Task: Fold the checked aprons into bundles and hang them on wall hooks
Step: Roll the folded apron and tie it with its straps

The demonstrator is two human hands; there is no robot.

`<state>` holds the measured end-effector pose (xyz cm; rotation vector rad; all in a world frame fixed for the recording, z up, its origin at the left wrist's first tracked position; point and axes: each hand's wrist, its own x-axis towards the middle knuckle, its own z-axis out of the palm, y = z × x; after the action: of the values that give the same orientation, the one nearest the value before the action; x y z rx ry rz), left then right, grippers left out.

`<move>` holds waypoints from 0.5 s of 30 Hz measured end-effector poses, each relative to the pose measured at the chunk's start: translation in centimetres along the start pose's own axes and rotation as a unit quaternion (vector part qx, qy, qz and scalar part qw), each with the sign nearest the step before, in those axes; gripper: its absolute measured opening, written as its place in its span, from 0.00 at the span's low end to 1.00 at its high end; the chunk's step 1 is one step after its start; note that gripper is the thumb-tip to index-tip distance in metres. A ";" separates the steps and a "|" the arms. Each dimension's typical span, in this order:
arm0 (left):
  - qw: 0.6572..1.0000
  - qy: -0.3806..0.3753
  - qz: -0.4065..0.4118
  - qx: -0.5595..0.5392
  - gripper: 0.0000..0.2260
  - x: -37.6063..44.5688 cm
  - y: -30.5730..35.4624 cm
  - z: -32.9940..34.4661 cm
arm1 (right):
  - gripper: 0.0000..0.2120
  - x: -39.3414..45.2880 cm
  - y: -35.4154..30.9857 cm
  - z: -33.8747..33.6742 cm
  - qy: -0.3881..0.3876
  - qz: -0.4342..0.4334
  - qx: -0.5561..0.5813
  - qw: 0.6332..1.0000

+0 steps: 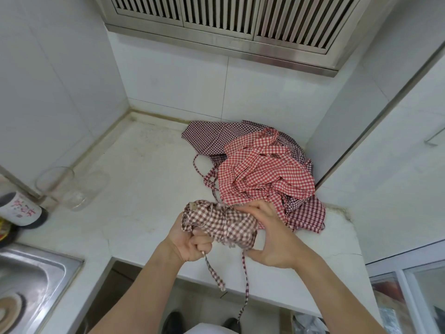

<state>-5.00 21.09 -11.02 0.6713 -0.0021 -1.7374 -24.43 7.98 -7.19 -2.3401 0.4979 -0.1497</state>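
Both hands hold a brown checked bundle (222, 225) above the counter (134, 189) edge; left hand (192, 242) fingers curled round its end and a strap (214, 271); right hand (272, 239) fingers pinching its other end; loose aprons (260, 169) heaped behind, against the wall.

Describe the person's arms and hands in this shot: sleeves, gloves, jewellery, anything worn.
Both forearms are bare right down to the bottom edge of the picture, with no sleeve in view. The left hand and the right hand wear no gloves. No ring, watch or bracelet shows on the fingers or wrists that are visible.
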 end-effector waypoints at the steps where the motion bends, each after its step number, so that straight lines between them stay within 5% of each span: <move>1: 1.000 0.008 0.005 -0.012 0.25 0.1 -0.1 0.4 | 0.41 0.0 0.1 0.4 0.014 0.006 0.004 1.000; 6: 0.993 0.114 0.005 -0.036 0.19 1.6 -0.2 2.0 | 0.21 0.4 1.7 2.7 0.213 0.050 0.072 0.973; 9: 0.951 0.238 0.000 0.199 0.23 2.3 -0.3 2.2 | 0.06 0.3 1.8 3.8 0.255 0.135 0.187 0.939; 11: 0.849 0.318 0.020 0.422 0.17 2.7 -0.9 1.9 | 0.04 0.4 1.8 4.4 0.244 0.209 0.246 0.914; 14: 0.603 0.370 0.046 0.705 0.13 3.0 -2.0 0.9 | 0.06 0.6 2.8 5.3 0.159 0.305 0.248 0.906; 15: 0.549 0.369 0.039 0.749 0.12 2.9 -2.3 0.8 | 0.08 0.6 3.2 5.7 0.118 0.324 0.227 0.911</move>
<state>-7.78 18.86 -12.40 2.5478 -1.0165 -0.8098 -23.46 9.21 -13.54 -1.6110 1.1936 -0.2068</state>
